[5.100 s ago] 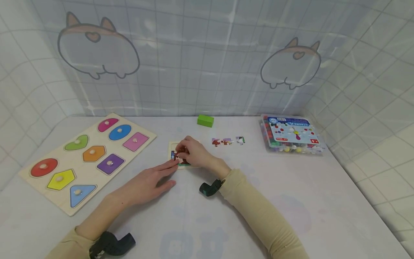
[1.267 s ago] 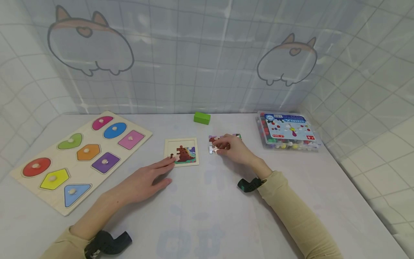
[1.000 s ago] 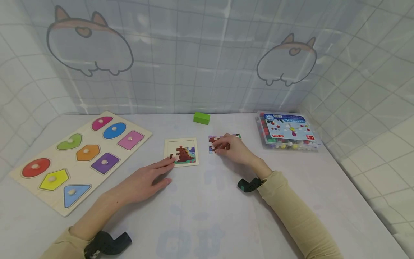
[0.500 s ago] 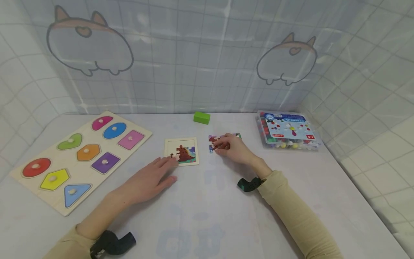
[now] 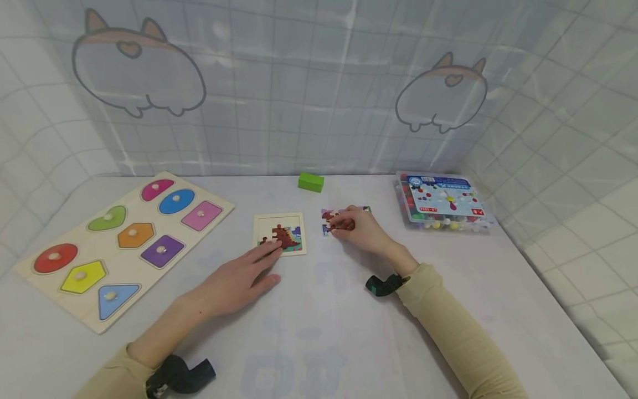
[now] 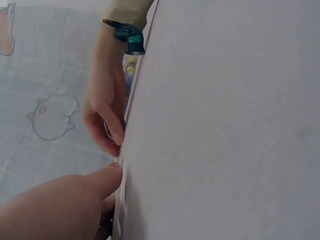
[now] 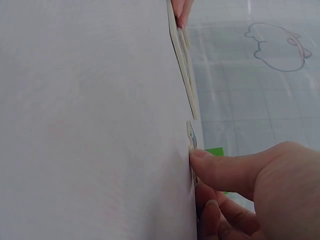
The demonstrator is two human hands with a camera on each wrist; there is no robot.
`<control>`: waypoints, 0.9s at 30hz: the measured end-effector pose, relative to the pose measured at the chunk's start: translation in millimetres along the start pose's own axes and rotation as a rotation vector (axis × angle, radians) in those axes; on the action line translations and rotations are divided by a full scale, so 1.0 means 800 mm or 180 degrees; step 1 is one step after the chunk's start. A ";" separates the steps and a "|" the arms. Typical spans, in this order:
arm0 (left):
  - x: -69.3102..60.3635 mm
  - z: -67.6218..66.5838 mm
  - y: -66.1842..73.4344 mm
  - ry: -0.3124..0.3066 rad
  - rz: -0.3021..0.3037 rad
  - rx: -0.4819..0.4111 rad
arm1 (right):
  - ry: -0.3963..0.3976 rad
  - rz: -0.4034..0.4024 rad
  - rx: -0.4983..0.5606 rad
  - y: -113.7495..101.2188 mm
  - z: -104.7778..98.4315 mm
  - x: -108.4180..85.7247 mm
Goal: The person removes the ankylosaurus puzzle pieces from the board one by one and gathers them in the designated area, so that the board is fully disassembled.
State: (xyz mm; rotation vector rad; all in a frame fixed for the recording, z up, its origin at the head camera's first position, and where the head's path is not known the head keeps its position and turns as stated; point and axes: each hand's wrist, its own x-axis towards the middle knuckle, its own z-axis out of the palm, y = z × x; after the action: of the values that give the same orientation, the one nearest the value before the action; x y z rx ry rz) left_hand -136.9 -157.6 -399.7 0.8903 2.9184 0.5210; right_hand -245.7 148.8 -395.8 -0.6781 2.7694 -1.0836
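Observation:
My left hand [image 5: 241,282] lies with fingers extended, fingertips resting on the lower edge of a small square wooden jigsaw board [image 5: 264,219]. Part of a red-brown dinosaur picture [image 5: 286,238] fills the board's lower right; bare wood shows at its upper left. To the right, my right hand [image 5: 366,230] pinches a jigsaw piece [image 7: 192,132] low at the table, thumb against its edge in the right wrist view. Other jigsaw pieces [image 5: 328,214] lie under and beside those fingers, partly hidden. In the left wrist view the left thumb [image 6: 107,180] is at the board's edge.
On the left lies a large wooden knob puzzle board [image 5: 144,271] with coloured shapes. A green block [image 5: 311,182] sits near the table's back edge. A clear plastic box [image 5: 443,202] of coloured parts stands at the back right. A patterned curtain [image 5: 299,83] hangs behind.
Since the oldest frame, my right hand has moved right from the board to the loose pieces. Lately it stays there, while my left hand has slid slightly right along the board's lower edge.

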 end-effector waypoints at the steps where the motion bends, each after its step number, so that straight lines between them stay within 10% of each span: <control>1: 0.000 0.000 0.000 -0.0009 -0.0014 -0.0015 | 0.0001 0.0004 -0.0005 0.000 0.000 0.000; 11: -0.002 -0.004 0.002 -0.0230 -0.0200 -0.0423 | -0.0029 0.0027 -0.0023 0.000 -0.002 -0.001; 27: -0.001 -0.001 0.005 -0.0193 -0.0102 -0.0245 | -0.0040 0.0022 -0.0025 0.002 -0.001 0.001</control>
State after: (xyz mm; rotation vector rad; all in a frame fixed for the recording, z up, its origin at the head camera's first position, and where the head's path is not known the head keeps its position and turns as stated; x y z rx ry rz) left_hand -134.2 -155.2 -397.6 0.8336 2.8324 0.5889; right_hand -246.8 149.6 -396.3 -0.6735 2.7647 -1.0640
